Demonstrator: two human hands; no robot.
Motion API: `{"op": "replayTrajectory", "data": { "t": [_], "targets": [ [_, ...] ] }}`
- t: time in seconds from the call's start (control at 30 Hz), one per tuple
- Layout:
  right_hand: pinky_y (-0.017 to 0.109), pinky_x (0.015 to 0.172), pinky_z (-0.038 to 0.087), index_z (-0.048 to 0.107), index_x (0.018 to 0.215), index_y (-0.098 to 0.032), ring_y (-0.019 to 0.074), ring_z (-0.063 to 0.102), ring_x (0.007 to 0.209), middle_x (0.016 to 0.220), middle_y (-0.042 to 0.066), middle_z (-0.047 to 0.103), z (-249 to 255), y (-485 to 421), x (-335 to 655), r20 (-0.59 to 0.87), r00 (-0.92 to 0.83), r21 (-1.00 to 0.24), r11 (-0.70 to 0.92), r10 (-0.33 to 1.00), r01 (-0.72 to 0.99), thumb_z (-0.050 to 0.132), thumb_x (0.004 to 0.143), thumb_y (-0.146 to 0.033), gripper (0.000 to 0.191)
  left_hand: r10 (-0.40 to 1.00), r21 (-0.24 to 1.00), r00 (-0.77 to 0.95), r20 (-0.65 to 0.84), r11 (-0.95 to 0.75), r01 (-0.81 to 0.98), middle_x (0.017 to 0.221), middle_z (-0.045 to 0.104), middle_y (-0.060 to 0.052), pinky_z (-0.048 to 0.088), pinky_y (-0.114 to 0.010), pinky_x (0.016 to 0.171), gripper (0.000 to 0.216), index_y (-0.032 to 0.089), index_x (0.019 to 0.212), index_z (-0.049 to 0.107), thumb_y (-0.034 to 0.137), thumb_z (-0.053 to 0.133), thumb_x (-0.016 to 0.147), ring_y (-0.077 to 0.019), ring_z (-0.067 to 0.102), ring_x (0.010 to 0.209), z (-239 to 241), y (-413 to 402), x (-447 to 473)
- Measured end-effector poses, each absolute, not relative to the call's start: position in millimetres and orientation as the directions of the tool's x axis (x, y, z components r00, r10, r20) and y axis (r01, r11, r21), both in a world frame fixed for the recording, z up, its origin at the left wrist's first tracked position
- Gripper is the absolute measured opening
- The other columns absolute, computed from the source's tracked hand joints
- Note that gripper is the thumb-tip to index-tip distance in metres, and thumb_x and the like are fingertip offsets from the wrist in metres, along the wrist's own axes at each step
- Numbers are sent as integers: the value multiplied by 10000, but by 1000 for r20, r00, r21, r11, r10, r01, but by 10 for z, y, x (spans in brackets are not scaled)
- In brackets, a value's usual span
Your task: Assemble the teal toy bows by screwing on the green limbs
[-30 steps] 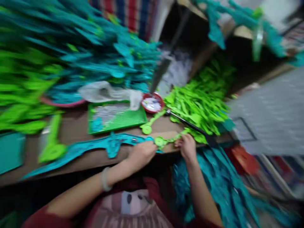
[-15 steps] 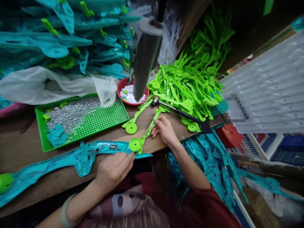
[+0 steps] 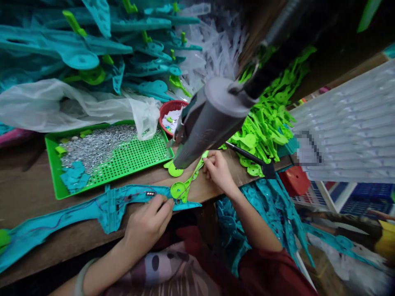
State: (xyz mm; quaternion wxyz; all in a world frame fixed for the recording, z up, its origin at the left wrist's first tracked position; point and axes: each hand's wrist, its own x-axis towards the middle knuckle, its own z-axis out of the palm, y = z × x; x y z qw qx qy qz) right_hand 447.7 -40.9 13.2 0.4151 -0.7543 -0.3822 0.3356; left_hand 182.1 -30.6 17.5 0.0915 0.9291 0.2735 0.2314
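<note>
A long teal plastic shell [image 3: 74, 211], with thin wires and small metal contacts inside, lies along the front of the table. On its right end rests the disc of a bright green plastic arm [image 3: 178, 190], which slants away to the upper right. My left hand [image 3: 149, 222] is closed over the shell's near edge, fingertips pinched beside the disc; what they pinch is hidden. My right hand [image 3: 217, 170] is closed, thumb and fingers at the green arm's upper end. A thin line runs along the arm, too fine to identify.
A grey cylindrical hanging tool [image 3: 212, 119] looms over the table's middle. Behind are a green tray [image 3: 138, 158] of small metal pieces, a red bowl [image 3: 166, 111], a heap of green arms [image 3: 274, 119] and stacked teal shells [image 3: 77, 57]. A black-handled hammer [image 3: 247, 154] lies right.
The hanging tool now looks larger and lower, covering the hammer's head and part of the green heap. My left fingertips are drawn back slightly from the disc; my right hand stays at the arm.
</note>
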Motion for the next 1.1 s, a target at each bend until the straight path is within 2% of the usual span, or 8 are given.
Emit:
{"op": "replayTrajectory", "data": {
  "t": [0.07, 0.13, 0.23, 0.3, 0.5, 0.77, 0.97, 1.1],
  "targets": [
    [239, 534, 445, 511, 1050, -216, 125, 533, 546, 699, -37, 573, 197, -473, 4479, 97, 457, -764, -228, 884, 604, 572, 898, -286, 178, 525, 279, 761, 382, -850, 447, 750, 650, -6, 417, -278, 585, 272, 177, 907, 691, 180, 449, 1030, -131, 624, 608, 182, -294, 1829],
    [277, 651, 486, 553, 1054, -211, 148, 571, 678, 827, 17, 595, 263, -552, 4443, 251, 208, -617, -10, 945, 787, 545, 916, -222, 138, 508, 271, 775, 376, -860, 432, 735, 643, -5, 404, -283, 576, 335, 171, 897, 696, 173, 395, 1045, -128, 617, 598, 194, -273, 1835],
    [287, 731, 502, 599, 995, -213, 170, 586, 818, 941, 66, 601, 322, -645, 4368, 170, -247, -504, 300, 954, 810, 476, 976, -202, 125, 510, 268, 777, 370, -859, 436, 728, 635, -4, 385, -288, 561, 385, 177, 895, 702, 186, 353, 1058, -129, 608, 595, 206, -244, 1842],
    [276, 724, 494, 612, 984, -201, 170, 570, 826, 924, 67, 587, 325, -670, 4336, 134, -367, -477, 385, 920, 790, 459, 1005, -217, 155, 537, 278, 762, 362, -843, 461, 714, 618, 1, 367, -294, 544, 393, 187, 869, 698, 206, 356, 1060, -128, 595, 584, 212, -240, 1851],
    [252, 700, 456, 617, 932, -170, 150, 543, 781, 851, 45, 567, 301, -632, 4316, 143, -362, -462, 386, 921, 798, 480, 1032, -256, 190, 619, 258, 731, 288, -785, 563, 668, 553, 11, 307, -321, 499, 397, 216, 755, 663, 241, 393, 1045, -135, 547, 541, 235, -273, 1895],
    [264, 682, 412, 655, 942, -169, 160, 508, 789, 865, 61, 595, 212, -617, 4367, 227, -519, -331, 566, 824, 755, 399, 1046, -205, 279, 606, 320, 732, 312, -793, 519, 691, 562, 13, 330, -318, 513, 309, 211, 780, 662, 232, 467, 1019, -136, 546, 544, 223, -261, 1866],
    [260, 691, 393, 585, 835, -172, 154, 492, 754, 808, 34, 560, 287, -597, 4260, 115, -368, -412, 382, 923, 828, 462, 1037, -249, 249, 609, 294, 726, 319, -792, 535, 691, 578, 10, 330, -314, 517, 287, 205, 799, 667, 231, 479, 1014, -137, 549, 547, 270, -252, 1909],
    [259, 666, 366, 574, 857, -174, 143, 511, 740, 853, 26, 573, 417, -513, 4164, -75, -322, -417, 264, 944, 870, 490, 1022, -221, 191, 571, 257, 747, 340, -820, 510, 653, 556, 9, 333, -319, 518, 341, 209, 745, 641, 208, 438, 1019, -145, 533, 530, 322, -259, 1969]
  ]
}}
